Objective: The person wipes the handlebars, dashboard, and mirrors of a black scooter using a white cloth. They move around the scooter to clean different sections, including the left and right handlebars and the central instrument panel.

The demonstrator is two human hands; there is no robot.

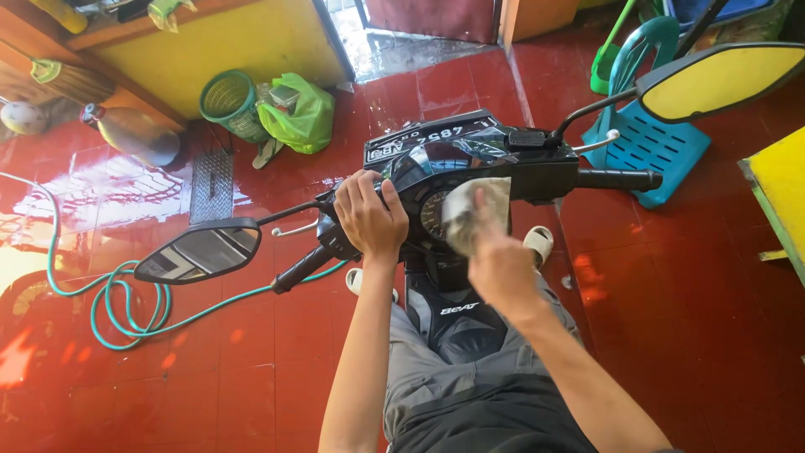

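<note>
Head view, looking down on 1 black scooter (470, 180) w/ rider's legs in grey trousers astride the seat. Left hand (369, 216): fingers curled closed over the handlebar housing just inboard of the left grip (303, 268). Right hand (501, 264): closed on 1 pale cloth (471, 214), pressed flat to the round speedometer dial (433, 216) at centre of the dash; cloth is blurred.

Counts: 2 mirrors, left mirror (199, 252) w/ dark glass, right mirror (723, 80) reflecting yellow. 2 hand grips, right grip (619, 179) bare. 2 silver brake levers, approx. 1 teal hose (117, 294) looped on the wet red tile floor (688, 319), left of bike. 1 green mesh basket (228, 102) and 1 green plastic bag (300, 113) side by side against the yellow wall (243, 38). 1 turquoise plastic chair (650, 138) beyond the right grip. 1 grey bottle-shaped vessel (134, 132) w/ red cap, lying far left. 1 floor drain grate (211, 184) near basket.

Labels: rectangular black plate w/ white characters at bike's front edge, seen upside down; small white logo on the black panel below the dash, between the forearms.
</note>
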